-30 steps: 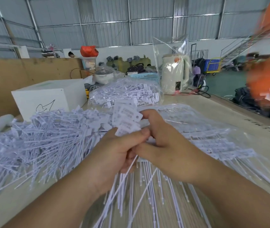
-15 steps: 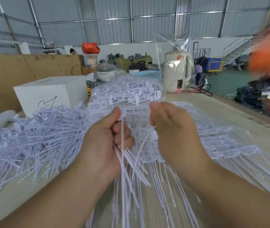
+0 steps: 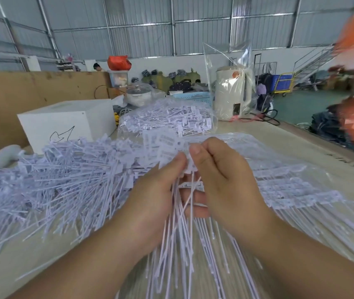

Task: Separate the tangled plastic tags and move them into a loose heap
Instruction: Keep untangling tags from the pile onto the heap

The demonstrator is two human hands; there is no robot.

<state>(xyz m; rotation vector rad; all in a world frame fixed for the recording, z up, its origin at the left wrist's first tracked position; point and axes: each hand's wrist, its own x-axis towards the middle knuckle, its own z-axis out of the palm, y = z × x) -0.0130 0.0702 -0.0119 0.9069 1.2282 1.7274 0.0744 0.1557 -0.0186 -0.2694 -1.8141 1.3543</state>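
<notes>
A bunch of white plastic tags (image 3: pixel 180 229) hangs from both hands at the centre, its long thin tails pointing down toward me. My left hand (image 3: pixel 150 199) grips the bunch near the flat tag heads (image 3: pixel 161 143). My right hand (image 3: pixel 221 182) pinches the heads of the same bunch, thumb tip against the left thumb. A wide loose heap of separated tags (image 3: pixel 49 180) lies on the table to the left. Flat bundles of tags in clear plastic (image 3: pixel 290 186) lie to the right under my right forearm.
A clear bag full of tags (image 3: pixel 167 119) sits behind the hands. A white box (image 3: pixel 64 124) stands at the back left, a cream kettle in a plastic bag (image 3: pixel 232 96) at the back right. The wooden table's right edge (image 3: pixel 322 143) runs diagonally, blurred orange shapes beyond.
My hands, spread apart half a second ago, have come back together on the bunch's heads. The bunch's tails have shifted and fanned a little.
</notes>
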